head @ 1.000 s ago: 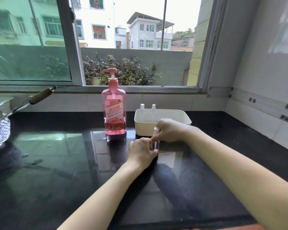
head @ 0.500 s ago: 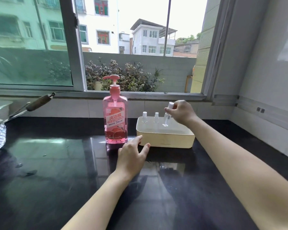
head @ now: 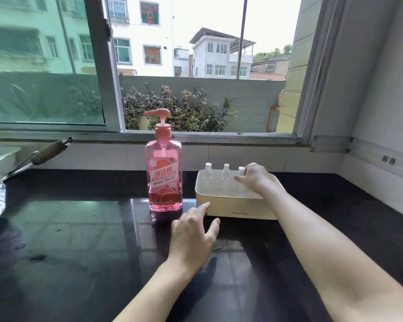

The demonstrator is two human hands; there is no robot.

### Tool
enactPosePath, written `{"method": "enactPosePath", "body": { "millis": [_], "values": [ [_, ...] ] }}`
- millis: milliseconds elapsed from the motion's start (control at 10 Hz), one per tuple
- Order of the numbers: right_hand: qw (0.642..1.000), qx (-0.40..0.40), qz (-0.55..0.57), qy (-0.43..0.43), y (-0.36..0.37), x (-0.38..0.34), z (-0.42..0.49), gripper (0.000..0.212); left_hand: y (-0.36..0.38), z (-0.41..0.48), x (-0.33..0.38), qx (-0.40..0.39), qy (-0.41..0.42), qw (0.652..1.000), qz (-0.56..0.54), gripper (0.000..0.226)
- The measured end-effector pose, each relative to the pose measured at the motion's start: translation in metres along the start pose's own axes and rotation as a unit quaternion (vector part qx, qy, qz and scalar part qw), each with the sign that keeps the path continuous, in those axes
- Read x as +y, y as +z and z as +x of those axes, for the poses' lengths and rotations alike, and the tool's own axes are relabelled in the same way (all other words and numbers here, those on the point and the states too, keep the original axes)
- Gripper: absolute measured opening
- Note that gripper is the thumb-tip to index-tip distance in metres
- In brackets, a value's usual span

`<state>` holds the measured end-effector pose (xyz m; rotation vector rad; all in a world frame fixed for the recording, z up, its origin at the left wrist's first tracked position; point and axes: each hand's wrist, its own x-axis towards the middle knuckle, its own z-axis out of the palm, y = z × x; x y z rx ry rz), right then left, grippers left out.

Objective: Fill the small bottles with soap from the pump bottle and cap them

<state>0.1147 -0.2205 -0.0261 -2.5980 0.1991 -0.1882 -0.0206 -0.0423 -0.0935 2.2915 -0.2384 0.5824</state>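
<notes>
Your right hand (head: pixel 254 178) pinches third small bottle (head: pixel 241 174) upright inside cream tray (head: pixel 237 206), beside two capped bottles (head: pixel 208 171). Your left hand (head: pixel 192 231) hovers open, empty, over black table (head: pixel 79 252). Pink pump bottle (head: pixel 163 173) stands just left of tray.

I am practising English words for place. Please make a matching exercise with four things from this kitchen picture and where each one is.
Things
1. pump bottle
2. left hand
3. right hand
4. tray

Places
A. on a small bottle inside the tray
B. on the counter, right of the pump bottle
C. standing left of the tray
D. open, in front of the tray

Pairs: 1-C, 2-D, 3-A, 4-B
</notes>
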Motion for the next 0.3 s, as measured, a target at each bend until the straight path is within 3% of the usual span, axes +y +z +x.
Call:
{"method": "enactPosePath", "body": {
  "millis": [300],
  "values": [
    [0.999, 0.037, -0.011, -0.003, -0.0037, 0.0017, -0.0065, 0.039, -0.0034, 0.0012, -0.0029, 0.004, -0.015, 1.0, 0.015, 0.048]
  ]
}}
